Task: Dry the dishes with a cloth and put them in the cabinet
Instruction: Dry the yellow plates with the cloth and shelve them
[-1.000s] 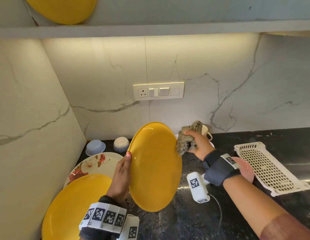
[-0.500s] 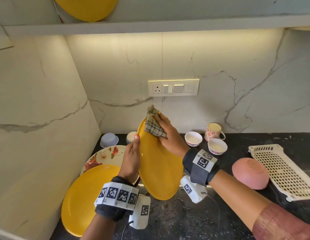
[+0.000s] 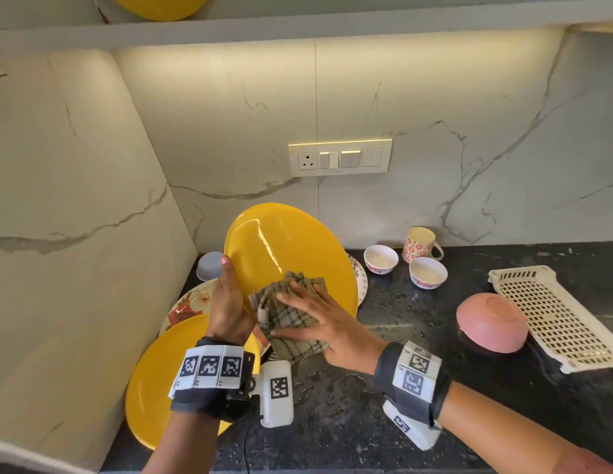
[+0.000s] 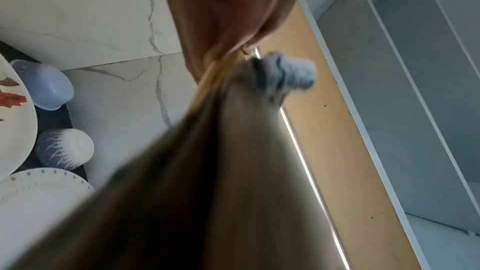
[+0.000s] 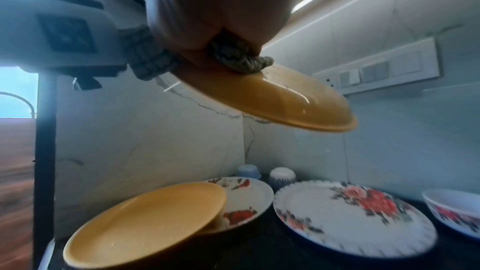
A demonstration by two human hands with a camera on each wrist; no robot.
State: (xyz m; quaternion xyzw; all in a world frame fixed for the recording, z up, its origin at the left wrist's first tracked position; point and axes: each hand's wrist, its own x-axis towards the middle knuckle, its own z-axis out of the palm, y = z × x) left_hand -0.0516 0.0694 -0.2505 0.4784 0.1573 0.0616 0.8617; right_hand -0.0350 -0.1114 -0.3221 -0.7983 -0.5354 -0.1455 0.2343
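My left hand (image 3: 229, 302) grips the left rim of a wet yellow plate (image 3: 288, 248), thumb on its face, and holds it tilted above the counter. My right hand (image 3: 322, 316) lies with spread, straight fingers on a checked cloth (image 3: 281, 319) and presses it against the lower part of the plate. In the right wrist view the cloth (image 5: 241, 59) is bunched under my palm on the yellow plate (image 5: 272, 98). The left wrist view is mostly blur, with the plate (image 4: 207, 171) edge-on and the cloth (image 4: 285, 77) beyond it.
On the black counter lie a second yellow plate (image 3: 175, 381) over a floral plate (image 3: 192, 302), a blue bowl (image 3: 211, 265), two small white bowls (image 3: 381, 258), a floral mug (image 3: 419, 244), an upturned pink bowl (image 3: 491, 321) and a white perforated tray (image 3: 551, 316). Another yellow plate (image 3: 161, 5) sits in the cabinet overhead.
My right hand has carried the cloth from the plate's top edge down to its lower part and flattened on it. The plate's face has turned more towards me.
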